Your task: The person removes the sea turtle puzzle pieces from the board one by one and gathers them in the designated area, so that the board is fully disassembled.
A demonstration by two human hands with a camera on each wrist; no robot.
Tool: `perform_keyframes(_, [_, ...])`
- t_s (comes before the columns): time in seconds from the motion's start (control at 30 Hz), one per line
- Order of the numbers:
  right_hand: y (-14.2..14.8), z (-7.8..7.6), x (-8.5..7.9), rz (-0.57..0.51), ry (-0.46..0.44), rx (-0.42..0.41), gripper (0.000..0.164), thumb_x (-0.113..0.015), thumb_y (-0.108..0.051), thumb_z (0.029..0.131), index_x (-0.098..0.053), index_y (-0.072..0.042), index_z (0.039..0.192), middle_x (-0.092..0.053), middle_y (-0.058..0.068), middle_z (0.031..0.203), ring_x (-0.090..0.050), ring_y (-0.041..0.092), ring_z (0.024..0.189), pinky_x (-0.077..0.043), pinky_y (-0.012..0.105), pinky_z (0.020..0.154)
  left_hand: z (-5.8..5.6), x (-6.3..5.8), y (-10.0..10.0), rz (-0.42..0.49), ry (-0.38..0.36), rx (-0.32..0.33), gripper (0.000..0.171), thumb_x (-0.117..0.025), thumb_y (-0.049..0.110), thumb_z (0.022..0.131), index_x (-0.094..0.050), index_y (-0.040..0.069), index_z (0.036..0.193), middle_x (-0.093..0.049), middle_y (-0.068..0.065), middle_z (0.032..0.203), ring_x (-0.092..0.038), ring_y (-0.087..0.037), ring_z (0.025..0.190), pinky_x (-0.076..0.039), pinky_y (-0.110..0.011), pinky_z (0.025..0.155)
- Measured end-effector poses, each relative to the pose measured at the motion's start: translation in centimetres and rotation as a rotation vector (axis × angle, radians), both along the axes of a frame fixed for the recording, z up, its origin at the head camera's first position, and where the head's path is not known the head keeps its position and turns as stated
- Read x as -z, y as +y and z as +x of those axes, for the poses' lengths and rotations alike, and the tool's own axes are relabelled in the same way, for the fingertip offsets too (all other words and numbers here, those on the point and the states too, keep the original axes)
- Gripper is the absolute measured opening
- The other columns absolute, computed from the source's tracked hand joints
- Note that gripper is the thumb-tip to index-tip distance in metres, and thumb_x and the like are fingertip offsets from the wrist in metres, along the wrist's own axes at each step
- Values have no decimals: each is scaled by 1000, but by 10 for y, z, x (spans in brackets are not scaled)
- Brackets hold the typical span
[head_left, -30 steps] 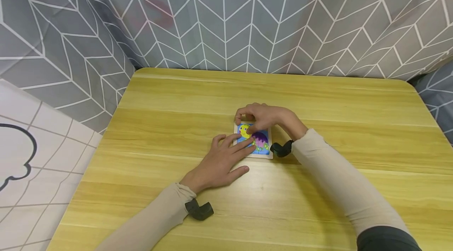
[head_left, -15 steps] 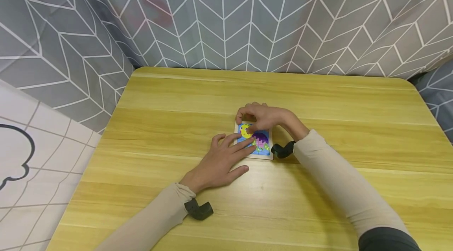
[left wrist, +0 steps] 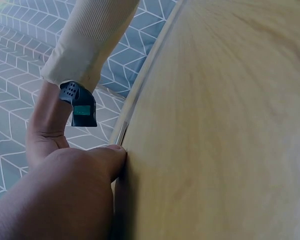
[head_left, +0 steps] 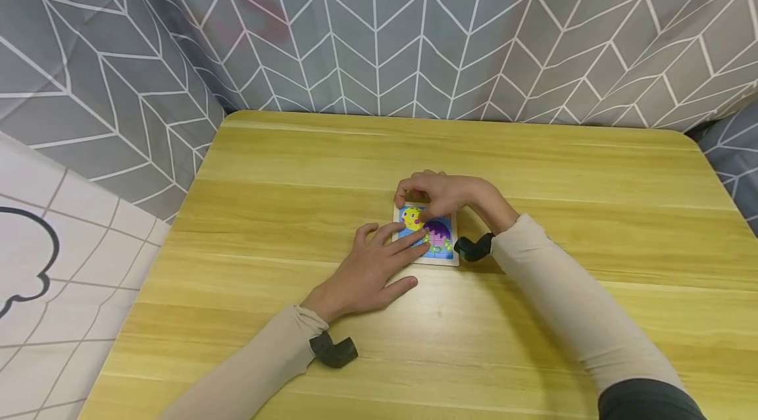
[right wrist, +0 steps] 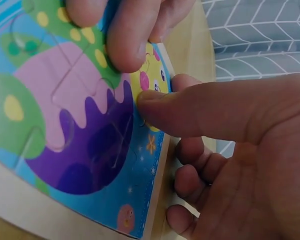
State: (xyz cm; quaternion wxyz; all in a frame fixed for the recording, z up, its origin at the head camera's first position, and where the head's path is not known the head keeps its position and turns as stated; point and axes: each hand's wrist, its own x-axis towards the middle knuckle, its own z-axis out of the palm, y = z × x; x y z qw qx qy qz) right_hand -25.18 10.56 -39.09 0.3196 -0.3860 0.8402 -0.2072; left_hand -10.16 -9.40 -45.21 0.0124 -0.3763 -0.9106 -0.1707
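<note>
A small jigsaw puzzle (head_left: pixel 438 231) in a pale wooden frame lies on the table, printed with a yellow smiling face and a purple and green spotted shape on blue. My left hand (head_left: pixel 370 275) rests on its left part, fingers spread and straight. From the far side my right hand (head_left: pixel 443 195) reaches over it. In the right wrist view, the right thumb (right wrist: pixel 162 102) presses on the puzzle by the yellow face, while the other fingers curl at the frame's edge. The left fingertips (right wrist: pixel 130 45) lie close by on the green part. In the left wrist view the puzzle is mostly hidden.
The light wooden table (head_left: pixel 284 189) extends around the puzzle on all sides. Grey curtains (head_left: pixel 403 31) with white chevron lines hang behind its far edge. A white tile-patterned surface (head_left: pixel 71 275) is at the left. Each wrist wears a black camera mount (head_left: pixel 334 350).
In the head view my right thumb has shifted slightly to the right, showing more of the yellow face. My left hand and the puzzle have stayed almost still.
</note>
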Motion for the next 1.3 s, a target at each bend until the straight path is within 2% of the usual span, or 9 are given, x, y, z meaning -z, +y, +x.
perform_keyframes(0.13, [0, 0, 0, 2, -11, 6, 33, -70, -7, 84, -65, -24, 111, -55, 6, 109, -42, 26, 107, -34, 47, 93, -1, 0, 0, 3, -10, 2, 56, -47, 47, 105, -40, 28, 158, -33, 10, 167, -29, -22, 151, -18, -58, 117])
perform_keyframes(0.33, [1, 1, -3, 4, -45, 40, 34, -71, -5, 85, -66, -25, 112, -57, 8, 122, -43, 29, 117, -37, 53, 103, -1, 0, 1, 3, -12, 5, 56, -47, 46, 105, -40, 28, 158, -33, 10, 167, -29, -22, 151, -17, -59, 117])
perform_keyframes(0.4, [1, 1, -2, 11, -48, 45, 34, -70, -5, 85, -66, -26, 112, -58, 6, 125, -42, 30, 120, -35, 56, 105, -2, 0, 1, 3, -13, 4, 56, -47, 47, 105, -40, 28, 157, -33, 10, 167, -29, -22, 151, -18, -58, 117])
perform_keyframes(0.67, [0, 2, -3, 22, -34, 51, 34, -68, -5, 83, -64, -25, 110, -60, 2, 127, -41, 31, 124, -11, 73, 115, -1, -1, 1, 15, -4, 11, 55, -47, 46, 106, -41, 27, 157, -34, 9, 166, -30, -23, 150, -18, -59, 116])
perform_keyframes(0.97, [1, 2, 0, -8, -56, 77, 35, -69, -3, 83, -64, -24, 111, -59, 3, 124, -41, 30, 122, -8, 73, 114, -1, -2, 1, 12, -2, 7, 55, -48, 46, 105, -42, 28, 157, -35, 10, 166, -30, -23, 150, -18, -59, 116])
perform_keyframes(1.3, [4, 2, 8, -91, -101, 101, 37, -67, 1, 82, -63, -22, 110, -59, 3, 119, -37, 29, 120, 0, 71, 115, -1, -2, 1, 15, -9, 7, 55, -48, 46, 105, -42, 27, 157, -35, 9, 166, -30, -24, 151, -18, -59, 116])
